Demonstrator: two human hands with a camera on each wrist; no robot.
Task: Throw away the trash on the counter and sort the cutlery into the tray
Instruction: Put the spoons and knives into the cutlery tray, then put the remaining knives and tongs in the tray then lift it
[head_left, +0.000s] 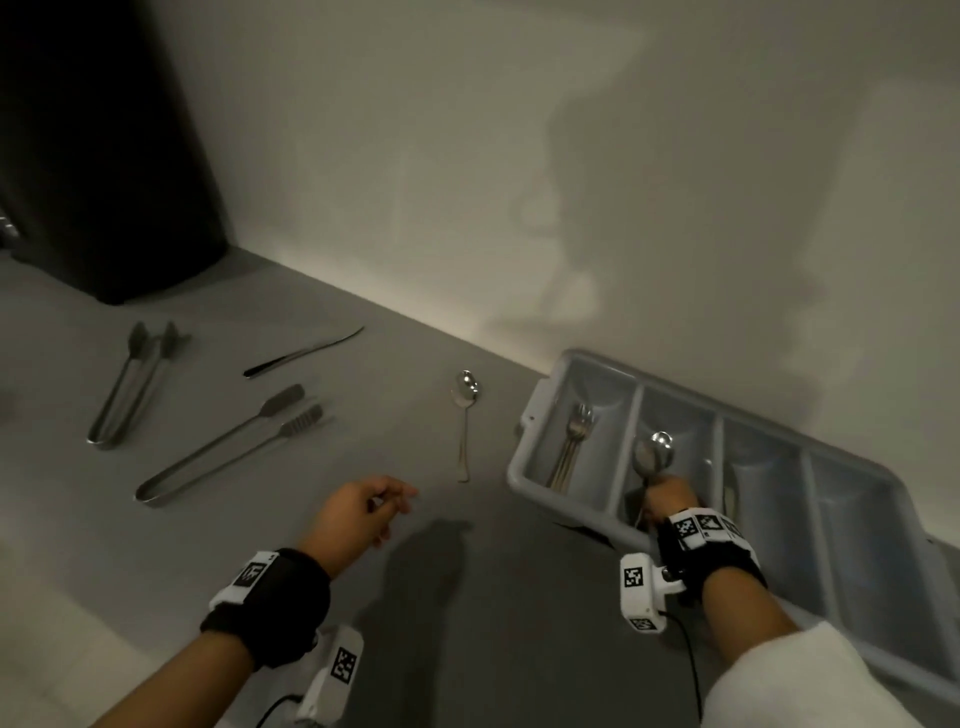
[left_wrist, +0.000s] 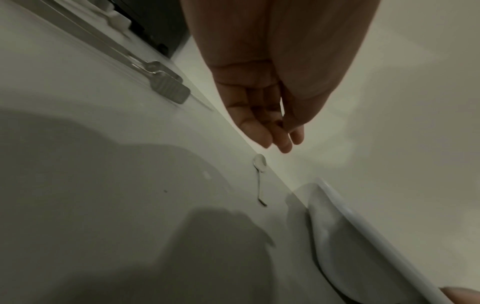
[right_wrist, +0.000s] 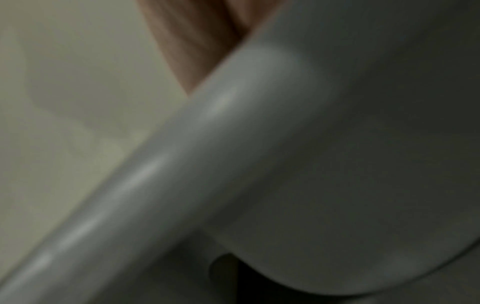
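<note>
While the right hand (head_left: 667, 501) pinches a spoon (head_left: 652, 457) by its handle in the tray's (head_left: 524, 470) second compartment, the left hand (head_left: 363, 506), fingers loosely curled and empty, hovers nearer the loose spoon (head_left: 465, 415): just beyond its fingertips, polished steel, bowl up, handle toward the person, bowl toward the wall.

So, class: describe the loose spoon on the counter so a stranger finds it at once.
Start at the grey cutlery tray by the wall. Just left of it, on the grey counter, a spoon lies alone. Unlike the knife and tongs farther left, it has a round bowl.
</note>
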